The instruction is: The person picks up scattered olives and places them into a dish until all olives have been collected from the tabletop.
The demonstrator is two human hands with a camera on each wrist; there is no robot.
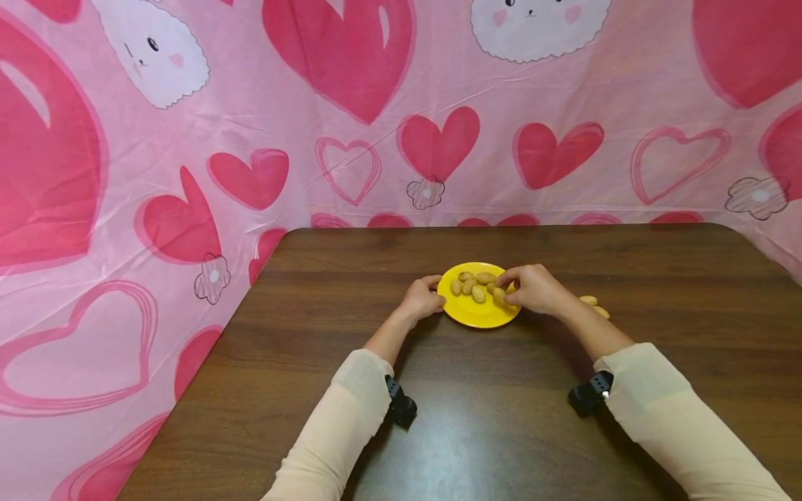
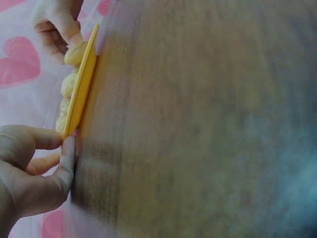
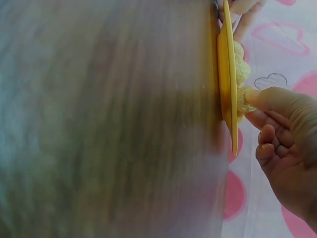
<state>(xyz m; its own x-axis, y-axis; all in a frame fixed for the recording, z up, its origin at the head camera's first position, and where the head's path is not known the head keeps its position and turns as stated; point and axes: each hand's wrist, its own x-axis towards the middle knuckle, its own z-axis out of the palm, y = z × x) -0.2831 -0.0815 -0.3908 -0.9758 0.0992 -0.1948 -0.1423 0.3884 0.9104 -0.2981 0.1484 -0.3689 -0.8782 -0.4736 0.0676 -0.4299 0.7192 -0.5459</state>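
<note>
Currently, one yellow plate (image 1: 479,318) holds about seven peanuts (image 1: 479,295); the left hand (image 1: 422,299) pinches its rim, the right hand (image 1: 537,289) one peanut (image 3: 245,100) there. Only the head view shows two more peanuts (image 1: 587,300) on the table (image 1: 489,396); wrist views show the plate edge-on.

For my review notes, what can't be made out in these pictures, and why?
Head view: whether more lie near the two loose peanuts, hidden behind the right forearm.
Right wrist view: the whole left hand, cut off by the top edge.
Left wrist view: the upper face of the plate, seen edge-on behind its rim.
Right wrist view: the fine grain of the table, blurred.
</note>
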